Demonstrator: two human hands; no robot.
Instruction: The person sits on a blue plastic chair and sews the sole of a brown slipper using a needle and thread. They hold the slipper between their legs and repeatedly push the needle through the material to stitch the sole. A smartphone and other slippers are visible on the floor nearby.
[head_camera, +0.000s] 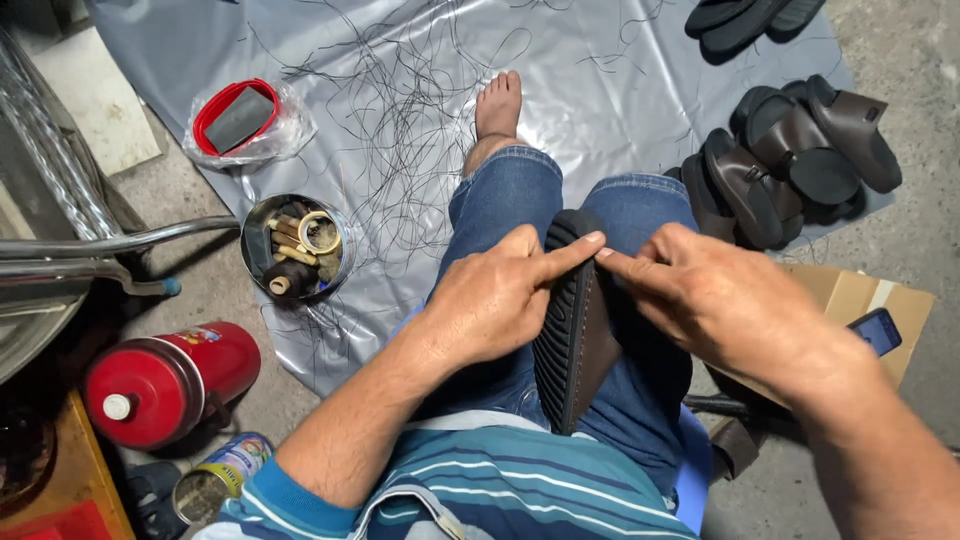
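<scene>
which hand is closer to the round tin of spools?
Left. The left hand grips the sandal on the lap, just right of the tin. The right hand is on the sandal's far side.

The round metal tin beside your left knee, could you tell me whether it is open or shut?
Open. The round metal tin has no lid on, and spools and a tape roll show inside it.
</scene>
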